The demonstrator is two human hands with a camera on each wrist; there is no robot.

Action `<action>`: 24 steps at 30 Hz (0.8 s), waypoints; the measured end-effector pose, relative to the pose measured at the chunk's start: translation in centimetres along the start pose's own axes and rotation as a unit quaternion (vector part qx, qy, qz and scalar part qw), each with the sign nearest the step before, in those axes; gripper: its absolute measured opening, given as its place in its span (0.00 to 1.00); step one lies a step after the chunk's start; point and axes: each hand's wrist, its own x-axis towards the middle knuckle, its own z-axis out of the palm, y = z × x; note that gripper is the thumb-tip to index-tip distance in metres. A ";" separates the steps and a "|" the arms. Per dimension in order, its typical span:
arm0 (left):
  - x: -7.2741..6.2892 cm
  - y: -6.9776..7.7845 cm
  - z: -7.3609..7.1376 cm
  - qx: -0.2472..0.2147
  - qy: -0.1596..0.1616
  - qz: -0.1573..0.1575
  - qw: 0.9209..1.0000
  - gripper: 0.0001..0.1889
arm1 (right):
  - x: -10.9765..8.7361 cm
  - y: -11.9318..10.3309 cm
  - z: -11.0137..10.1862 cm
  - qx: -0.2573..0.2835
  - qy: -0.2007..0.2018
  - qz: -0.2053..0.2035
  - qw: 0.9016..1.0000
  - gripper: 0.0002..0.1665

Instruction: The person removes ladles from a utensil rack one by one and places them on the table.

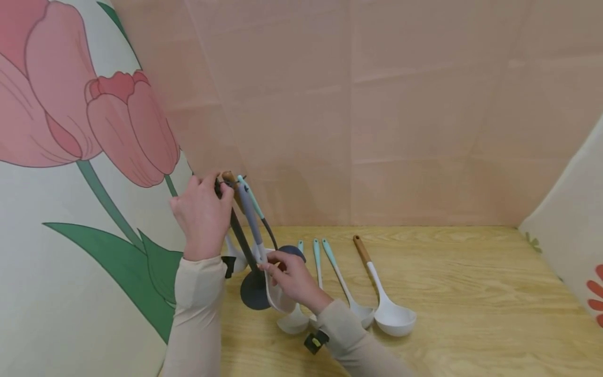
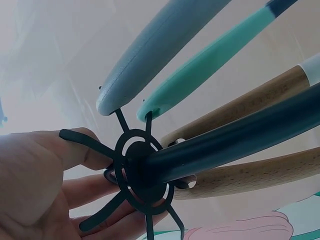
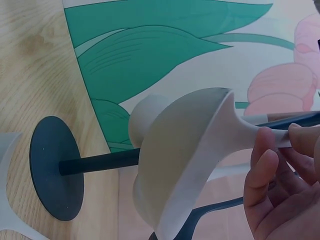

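Panel (image 1: 47, 209) printed with pink tulips stands to the left of both hands; left hand (image 1: 202, 214) is clamped on the hook ring (image 2: 118, 152) at the top of the dark stand (image 1: 255, 296), thumb and fingers bent about it; two wooden handles (image 2: 255, 174) meet the ring just to the right of this hand; the round stand base rests on the wood-grain tabletop (image 1: 480, 293), below the left hand and to the left of the right hand.

Blue-grey-handled ladle (image 1: 252, 214) slopes down between the hands; its handle end meets a hook arm beside the left fingertips; its pale bowl lies below and left of the right hand; a mint-handled utensil (image 1: 253, 198) meets the neighbouring hook arm, its dark bowl partly hidden behind the right hand.

Right hand (image 1: 294, 277) is clamped on the neck of the blue-grey-handled ladle, thumb against fingers; three mint-handled ladles (image 1: 363, 314) lie on the tabletop behind and below this hand, partly covered by it and its forearm; a wooden-handled ladle (image 1: 395, 318) lies farther to its right, bowl nearer the person.
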 end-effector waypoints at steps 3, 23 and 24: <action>0.0 0.0 -0.1 -0.002 -0.009 -0.002 1.000 0.17 | -0.2 0.0 -0.1 -0.002 0.003 -0.001 1.000 0.12; 0.1 -0.1 -0.2 -0.021 -0.029 -0.018 0.999 0.18 | -1.4 0.2 -1.5 0.009 0.040 0.006 0.999 0.12; 0.1 -0.1 -0.2 -0.022 -0.029 -0.018 0.999 0.18 | -1.4 0.2 -1.6 0.012 0.043 0.006 0.999 0.12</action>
